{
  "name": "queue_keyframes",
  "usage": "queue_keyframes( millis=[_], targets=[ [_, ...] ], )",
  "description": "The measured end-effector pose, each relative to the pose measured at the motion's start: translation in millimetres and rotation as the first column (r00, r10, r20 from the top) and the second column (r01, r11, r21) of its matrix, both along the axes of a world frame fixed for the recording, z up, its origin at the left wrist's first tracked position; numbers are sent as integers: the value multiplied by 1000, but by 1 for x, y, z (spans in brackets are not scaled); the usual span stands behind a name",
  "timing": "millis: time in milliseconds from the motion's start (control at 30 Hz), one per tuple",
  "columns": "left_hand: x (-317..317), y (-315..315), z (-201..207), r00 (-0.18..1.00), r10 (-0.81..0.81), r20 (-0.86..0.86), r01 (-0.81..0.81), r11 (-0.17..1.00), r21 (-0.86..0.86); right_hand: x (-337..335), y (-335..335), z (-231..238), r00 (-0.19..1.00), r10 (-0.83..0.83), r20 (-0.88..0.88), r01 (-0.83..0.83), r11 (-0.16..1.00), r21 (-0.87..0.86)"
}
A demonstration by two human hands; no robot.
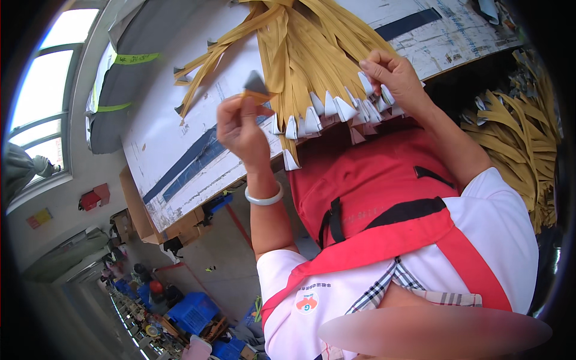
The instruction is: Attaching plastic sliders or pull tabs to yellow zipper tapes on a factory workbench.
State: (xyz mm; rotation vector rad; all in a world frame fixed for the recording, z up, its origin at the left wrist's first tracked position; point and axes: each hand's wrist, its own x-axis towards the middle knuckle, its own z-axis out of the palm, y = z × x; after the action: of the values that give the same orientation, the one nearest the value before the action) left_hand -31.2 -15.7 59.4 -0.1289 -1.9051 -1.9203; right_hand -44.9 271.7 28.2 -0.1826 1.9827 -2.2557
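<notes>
A thick bundle of mustard-yellow fabric strips (312, 54) lies on the white tabletop. The near ends carry folded white tabs (345, 109) that hang along the table's edge. My left hand (243, 129), with a pale bangle on its wrist, is raised left of the bundle. Its fingers pinch the end of one yellow strip, from which a dark grey triangular tab (255, 83) sticks up, slightly blurred. At the bundle's right side, my right hand (396, 78) is closed, thumb and forefinger together by a white-tabbed strip end. What lies between those fingertips is partly hidden.
Several strips with dark tips (201, 72) fan out to the left on the worn tabletop (174, 132). Dark blue bands (192, 159) mark its surface. Another heap of yellow strips (519, 132) hangs at the right. Below the table's left corner stands a cardboard box (141, 207).
</notes>
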Motion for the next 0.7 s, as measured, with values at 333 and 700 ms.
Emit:
queue_keyframes(
  millis=[333, 700],
  targets=[
    [23, -21, -9, 998, -58, 20, 61, 872, -486, 22, 0, 0, 901, 366, -235, -137, 752, 645],
    [7, 59, -23, 848, -502, 171, 379, 348, -858, 21, 6, -10, 959, 279, -54, -226, 863, 453]
  ],
)
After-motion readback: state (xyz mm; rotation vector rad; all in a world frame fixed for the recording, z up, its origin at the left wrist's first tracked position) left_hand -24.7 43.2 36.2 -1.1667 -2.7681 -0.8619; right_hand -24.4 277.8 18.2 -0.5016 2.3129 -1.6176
